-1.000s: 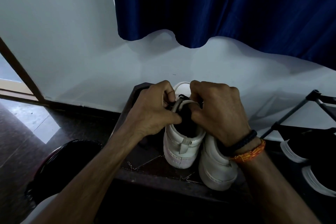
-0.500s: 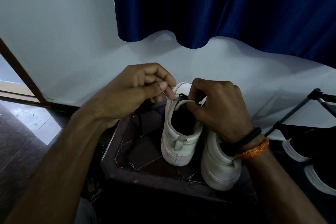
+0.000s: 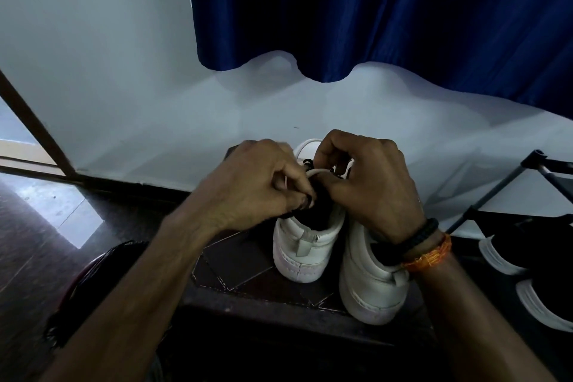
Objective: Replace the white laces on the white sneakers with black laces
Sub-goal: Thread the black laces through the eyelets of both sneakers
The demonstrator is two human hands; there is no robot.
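Two white sneakers stand heel-toward-me on a dark stool: the left sneaker [image 3: 305, 246] and the right sneaker [image 3: 369, 288]. Both hands work over the left sneaker's opening. My left hand [image 3: 260, 187] has its fingers curled and pinches a white lace [image 3: 317, 171], which arcs across to my right hand [image 3: 373, 184]. The right hand's thumb and fingers pinch the other end of that loop. Short bits of black lace [image 3: 308, 161] show at the eyelets behind the loop. The front of both sneakers is hidden by my hands.
The stool top [image 3: 248, 270] has patterned dark tiles. Black shoes with white soles [image 3: 527, 260] sit on a low rack [image 3: 508, 189] at the right. A dark bag [image 3: 93, 276] lies on the floor at the left. A blue curtain [image 3: 372, 9] hangs on the wall behind.
Half a second ago my left hand was raised up and to the left of the sneaker; it has come back down to the opening. My right hand stayed at the tongue.
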